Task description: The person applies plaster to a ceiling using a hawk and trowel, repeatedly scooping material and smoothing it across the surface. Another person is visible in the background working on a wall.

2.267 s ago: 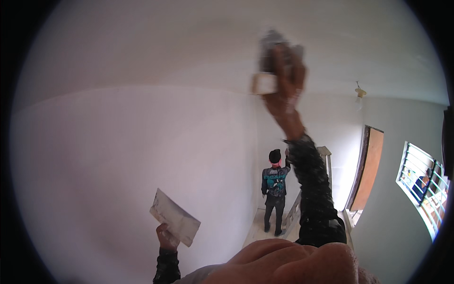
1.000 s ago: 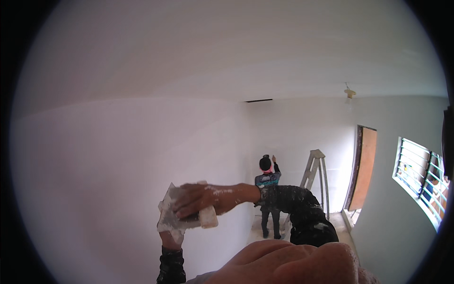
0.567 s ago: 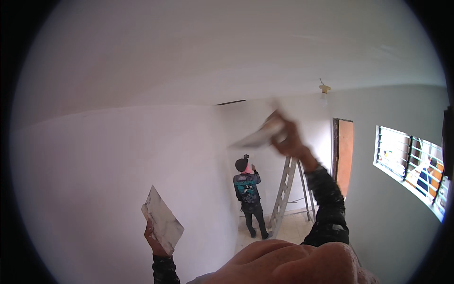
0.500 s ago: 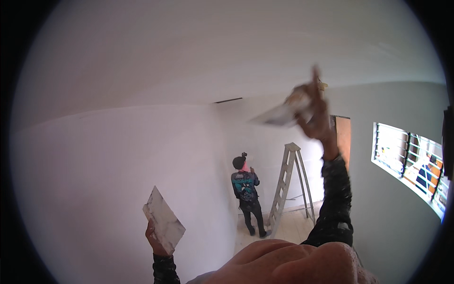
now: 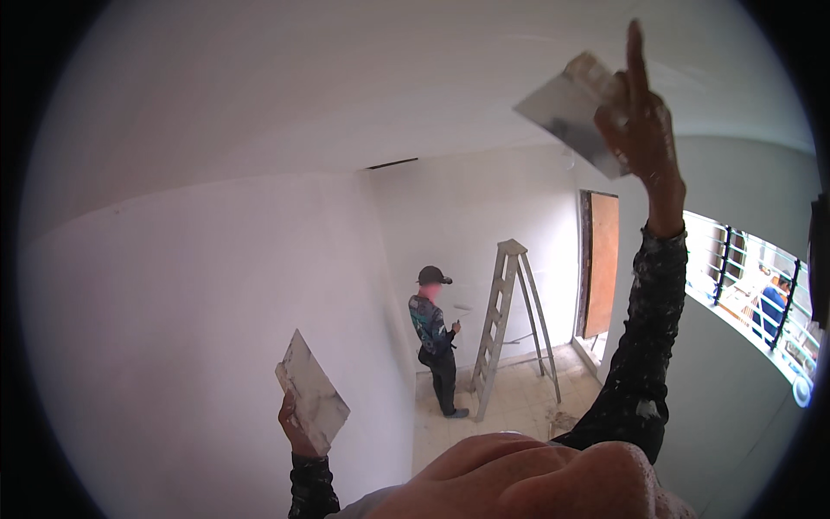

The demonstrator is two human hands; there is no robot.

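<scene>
High on the right, my right hand [image 5: 647, 138] grips a plastering trowel [image 5: 566, 112] with a wide metal blade and a pale handle. Its index finger points straight up along the ceiling; whether it touches is unclear. Lower left, my left hand [image 5: 296, 426] is closed around a second flat plastering trowel [image 5: 314, 394], its blade smeared with white and grey plaster. That blade stands tilted in front of the white wall [image 5: 216, 303]. The left fingers are partly hidden behind it. White specks mark both dark sleeves.
Overhead spreads the pale ceiling [image 5: 346, 78], with a dark slot [image 5: 392, 163] near the far corner. A stepladder [image 5: 493, 329] stands on the floor below. Beside it is another person [image 5: 437, 337] in a dark cap, holding a tool. A brown door [image 5: 602, 264] and a barred window [image 5: 743, 277] are right.
My right hand has moved up and to the right with its trowel. My left hand has shifted slightly right. The other person has turned to the right; the view has also shifted.
</scene>
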